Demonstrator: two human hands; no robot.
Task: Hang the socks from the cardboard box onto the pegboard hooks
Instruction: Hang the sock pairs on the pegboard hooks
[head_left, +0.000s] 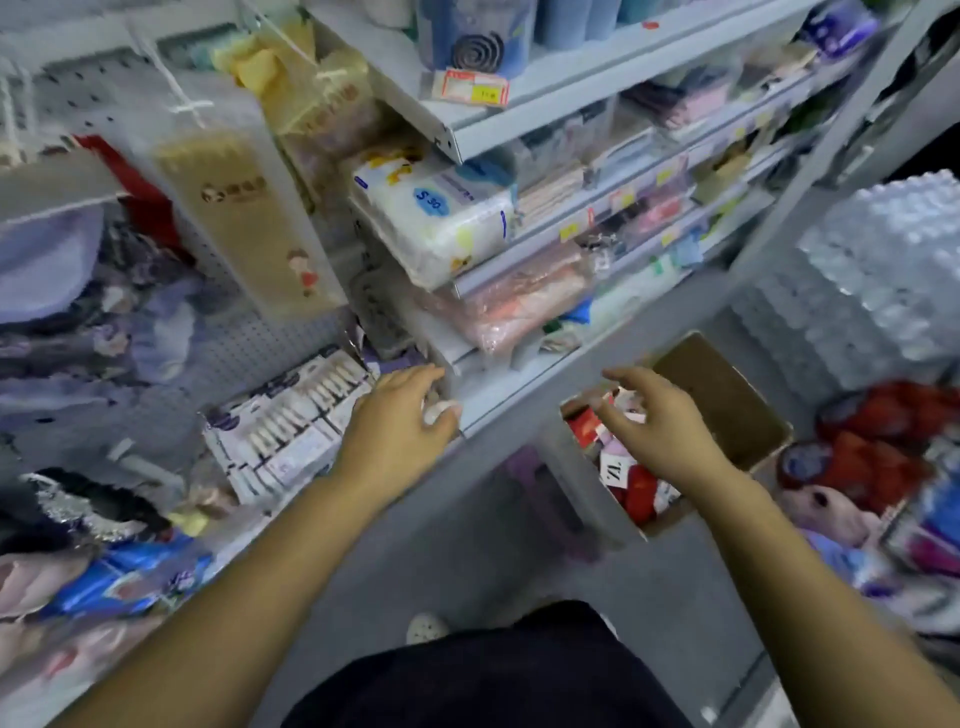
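Down on the floor (467, 551), the cardboard box (727, 400) sits open, hard against the foot of the shelf unit (519, 395). A bare strip of floor lies in front of it, and a heap of red and purple goods (878, 457) crowds its right side. Inside the box lie socks (641, 486) in red and white packets, piled loosely up to the rim. The pegboard (234, 358) stands well to the left, already hung with packets (244, 218). The right hand (660, 421) hovers just over the box, fingers spread and loosely curled, holding nothing. The left hand (400, 415) reaches to the front edge of the low shelf, fingers bent over something pale; blur hides whether they grip it.
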